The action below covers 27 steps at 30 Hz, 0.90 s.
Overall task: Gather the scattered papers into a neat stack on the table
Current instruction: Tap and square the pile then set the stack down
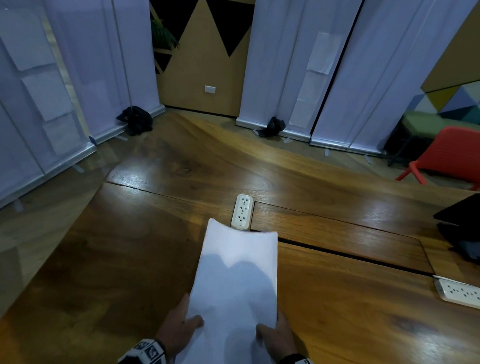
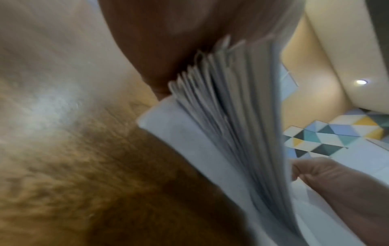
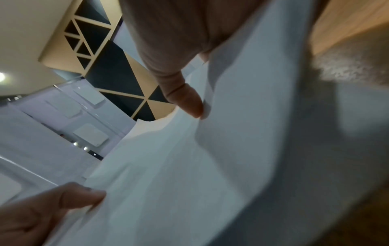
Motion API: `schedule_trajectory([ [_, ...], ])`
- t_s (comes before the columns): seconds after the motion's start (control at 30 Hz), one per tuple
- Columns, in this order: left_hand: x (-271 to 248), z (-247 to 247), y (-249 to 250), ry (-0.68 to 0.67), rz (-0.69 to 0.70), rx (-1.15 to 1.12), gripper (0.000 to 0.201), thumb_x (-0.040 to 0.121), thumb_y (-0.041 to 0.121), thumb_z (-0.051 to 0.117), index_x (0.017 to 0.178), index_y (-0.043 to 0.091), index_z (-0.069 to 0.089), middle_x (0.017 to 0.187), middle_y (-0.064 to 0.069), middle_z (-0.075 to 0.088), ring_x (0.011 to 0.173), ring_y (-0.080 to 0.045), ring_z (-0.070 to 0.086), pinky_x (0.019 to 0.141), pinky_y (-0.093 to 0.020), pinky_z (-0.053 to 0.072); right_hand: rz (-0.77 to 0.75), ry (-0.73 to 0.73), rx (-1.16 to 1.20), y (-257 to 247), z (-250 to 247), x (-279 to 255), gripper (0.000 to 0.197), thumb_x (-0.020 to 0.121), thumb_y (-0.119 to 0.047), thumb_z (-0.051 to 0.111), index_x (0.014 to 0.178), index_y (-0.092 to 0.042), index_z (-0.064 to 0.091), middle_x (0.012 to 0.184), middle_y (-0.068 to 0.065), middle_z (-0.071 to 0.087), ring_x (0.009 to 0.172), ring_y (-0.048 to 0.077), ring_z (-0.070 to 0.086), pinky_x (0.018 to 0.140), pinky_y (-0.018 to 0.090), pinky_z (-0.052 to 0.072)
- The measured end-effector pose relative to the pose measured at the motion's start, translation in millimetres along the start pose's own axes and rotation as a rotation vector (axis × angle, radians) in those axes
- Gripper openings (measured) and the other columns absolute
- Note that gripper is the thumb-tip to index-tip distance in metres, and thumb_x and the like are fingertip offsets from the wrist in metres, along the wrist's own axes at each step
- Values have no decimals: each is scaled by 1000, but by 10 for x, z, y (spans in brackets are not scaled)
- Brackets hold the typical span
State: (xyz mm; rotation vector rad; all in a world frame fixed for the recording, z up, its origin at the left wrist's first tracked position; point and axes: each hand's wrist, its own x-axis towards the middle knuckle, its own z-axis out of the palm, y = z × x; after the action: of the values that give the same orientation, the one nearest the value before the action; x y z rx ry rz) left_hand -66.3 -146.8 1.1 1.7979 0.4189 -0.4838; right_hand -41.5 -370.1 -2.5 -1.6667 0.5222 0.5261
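Both hands, left hand and right hand, grip paper stack edges, thumbs on top, above desk; power strip at 12 o'clock.

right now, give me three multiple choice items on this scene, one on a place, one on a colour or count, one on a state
1. Where is the chair?
A. beyond the table's far right edge
B. on the table
C. left of the banners

2. How many power strips show on the table?
A. none
B. two
C. five

3. How is the paper stack held?
A. lying flat, untouched
B. by the left hand alone
C. by both hands, thumbs on top

Answers:
1 A, the red chair stands past the table on the right.
2 B, one strip lies beyond the stack, one at right.
3 C, left hand and right hand grip its near sides.
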Motion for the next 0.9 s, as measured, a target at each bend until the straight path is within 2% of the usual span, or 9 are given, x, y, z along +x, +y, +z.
schedule_trajectory([
  [0.1,-110,-56,69,32,123,-20,35,86,14,59,115,29,49,112,10,64,102,-8,62,94,-34,49,-51,28,52,-52,-30,-58,31,52,-4,63,83,-7,69,73,5,73,74,26,66,54,30,54],
  [0.17,-100,-84,174,82,159,-26,35,84,15,64,114,28,50,108,10,64,102,-13,62,94,-36,50,-96,36,-6,-156,-67,-28,20,61,-9,70,81,-6,66,78,7,69,84,29,64,70,39,56],
  [0.2,-59,-102,236,114,171,-28,38,82,14,66,115,25,51,107,8,63,102,-17,61,92,-35,50,-114,45,-11,-242,-70,-21,20,66,-12,69,84,-7,62,82,10,65,89,31,62,73,38,55],
  [0.27,50,-143,406,166,242,-70,41,76,15,70,114,15,57,103,0,64,102,-25,60,87,-35,50,-203,74,89,-434,-73,3,20,63,-10,65,82,-6,58,79,12,60,87,37,64,59,24,55],
  [0.4,211,-160,729,245,315,-275,31,46,29,65,68,8,59,68,-11,64,72,-29,58,68,-41,47,-306,178,198,-773,-56,16,28,72,18,66,74,-9,56,72,10,60,59,8,63,46,12,49],
  [0.47,255,-132,772,266,351,-330,32,41,30,62,67,12,60,72,-14,63,72,-26,57,66,-40,48,-278,190,206,-724,-68,76,27,76,17,65,76,-9,58,77,9,63,61,3,64,61,19,57],
  [0.57,288,-125,647,239,352,-300,44,40,35,66,79,15,64,79,-3,67,80,-28,62,71,-37,52,-165,143,187,-564,-32,78,21,78,3,69,77,-16,59,91,18,67,81,29,63,83,42,54],
  [0.7,362,-147,536,210,306,-188,73,34,43,62,95,4,58,94,-9,59,88,-23,54,76,-27,43,-191,90,254,-548,34,24,35,57,-8,69,87,-23,60,90,6,65,91,27,64,71,30,50],
  [0.9,394,-181,566,230,343,-291,53,39,31,69,86,10,60,84,-10,64,80,-21,61,66,-29,53,-322,58,290,-731,-4,-61,34,52,-7,63,84,-18,58,81,3,63,78,18,62,60,25,50],
])
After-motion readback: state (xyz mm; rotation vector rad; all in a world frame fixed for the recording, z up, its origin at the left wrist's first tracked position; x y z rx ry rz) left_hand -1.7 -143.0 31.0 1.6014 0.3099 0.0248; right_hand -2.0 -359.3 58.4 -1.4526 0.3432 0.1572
